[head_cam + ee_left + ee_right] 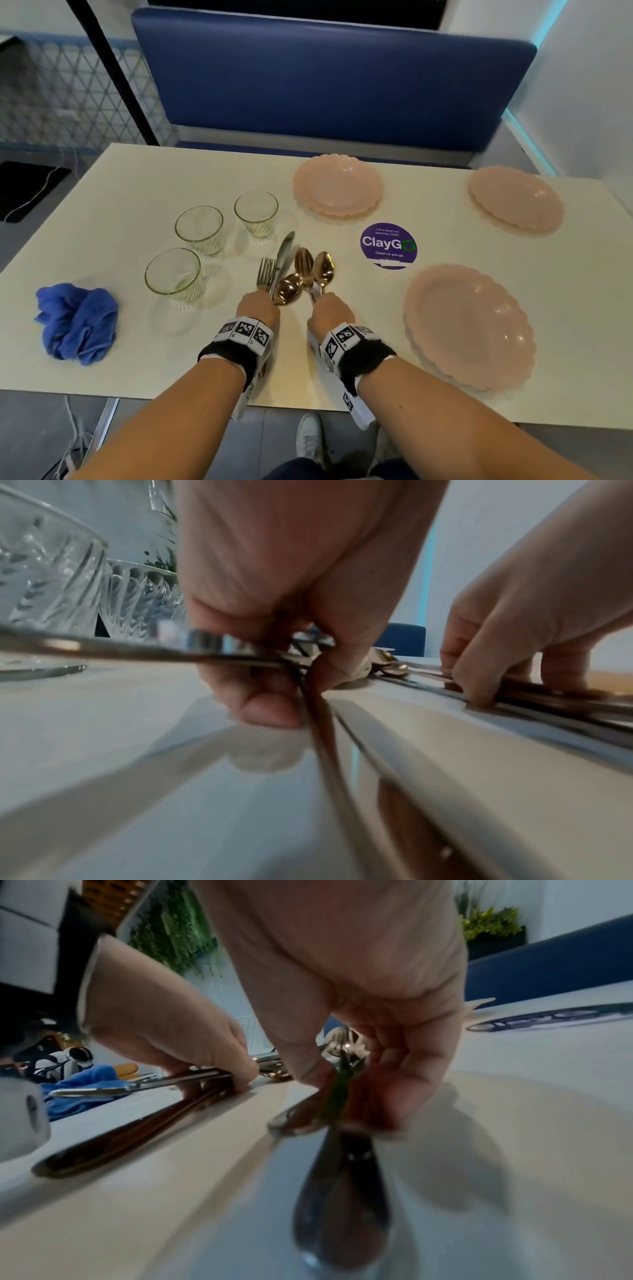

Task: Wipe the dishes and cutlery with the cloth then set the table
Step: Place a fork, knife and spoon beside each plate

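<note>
A bunch of cutlery lies fanned out on the cream table (pixel 137 192) just beyond my hands. My left hand (pixel 257 308) grips the handles of a silver fork (pixel 265 270), a knife (pixel 285 246) and a gold spoon (pixel 287 289). In the left wrist view its fingers (pixel 270 707) curl round those handles low on the tabletop. My right hand (pixel 330 310) pinches the handles of two more gold spoons (pixel 323 267), with its fingers (pixel 397 1085) closed over the stems. A crumpled blue cloth (pixel 77 320) sits at the near left, away from both hands.
Three clear ribbed glasses (pixel 198 228) stand left of the cutlery. Pink scalloped plates sit at the far middle (pixel 337 185), far right (pixel 515 198) and near right (pixel 469 325). A purple round sticker (pixel 388 245) is on the table. A blue bench (pixel 325 75) lies beyond.
</note>
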